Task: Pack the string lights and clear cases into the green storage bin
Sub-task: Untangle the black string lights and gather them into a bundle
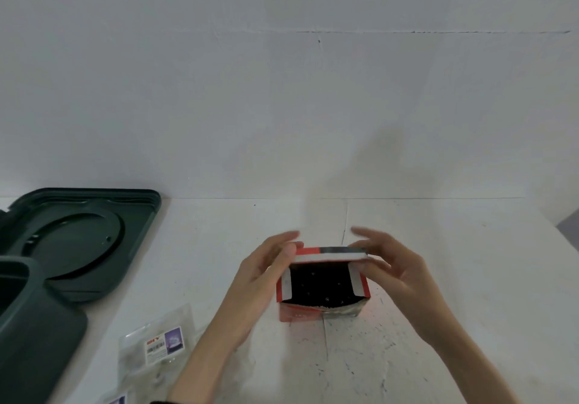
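A red box [322, 281] stands on the white bench [470, 294], right in front of the person. Its top is open and the back flap stands up. Inside it is dark, with tiny shiny dots (too blurry to say what they are).

The left hand [266, 273] holds the left end of that flap, thumb in front and fingers behind, so its grip is closed on the box. The right hand [399, 273] curls round the right end of the flap, and its grip is on the box too. The fingers look a bit smeared.

The green bin [37, 325] sits at the left edge of the bench, well apart from the box, with its mouth open. The green lid [84, 237] lies flat behind the bin, up by the white wall [282, 90].

A clear case [156, 341] with a small label lies flat on the bench between the bin and the left arm. A corner of another clear case [116, 400] peeks in at the bottom edge.
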`<state>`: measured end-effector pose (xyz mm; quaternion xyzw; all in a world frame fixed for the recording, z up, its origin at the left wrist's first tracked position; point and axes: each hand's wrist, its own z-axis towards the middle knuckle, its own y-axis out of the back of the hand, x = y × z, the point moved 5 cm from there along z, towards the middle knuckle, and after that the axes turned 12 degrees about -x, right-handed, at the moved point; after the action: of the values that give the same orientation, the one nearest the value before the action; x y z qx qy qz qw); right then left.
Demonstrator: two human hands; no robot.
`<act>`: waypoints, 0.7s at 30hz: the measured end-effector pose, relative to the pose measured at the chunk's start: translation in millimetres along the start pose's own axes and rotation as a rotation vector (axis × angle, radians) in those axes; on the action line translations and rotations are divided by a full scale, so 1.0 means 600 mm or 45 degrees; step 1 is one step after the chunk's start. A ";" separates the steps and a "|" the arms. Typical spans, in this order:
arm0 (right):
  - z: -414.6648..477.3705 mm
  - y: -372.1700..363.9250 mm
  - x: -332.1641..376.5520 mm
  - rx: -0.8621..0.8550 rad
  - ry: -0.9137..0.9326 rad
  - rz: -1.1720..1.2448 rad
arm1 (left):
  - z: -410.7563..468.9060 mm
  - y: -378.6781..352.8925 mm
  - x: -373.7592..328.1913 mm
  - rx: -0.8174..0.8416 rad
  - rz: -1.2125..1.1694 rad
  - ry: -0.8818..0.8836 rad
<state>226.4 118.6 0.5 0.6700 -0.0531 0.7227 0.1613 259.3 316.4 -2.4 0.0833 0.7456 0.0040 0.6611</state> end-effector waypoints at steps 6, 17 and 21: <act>-0.017 0.002 -0.014 0.161 0.156 -0.262 | -0.007 0.009 0.016 0.127 0.087 -0.079; -0.027 0.002 -0.039 0.259 0.210 -0.325 | -0.006 0.015 0.046 0.187 0.241 -0.194; -0.025 0.004 -0.040 0.272 0.211 -0.316 | -0.005 0.015 0.045 0.175 0.244 -0.243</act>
<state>212.6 117.0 -24.1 0.6228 0.1204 0.7516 0.1808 254.1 329.2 -27.8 0.1992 0.6665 0.0081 0.7184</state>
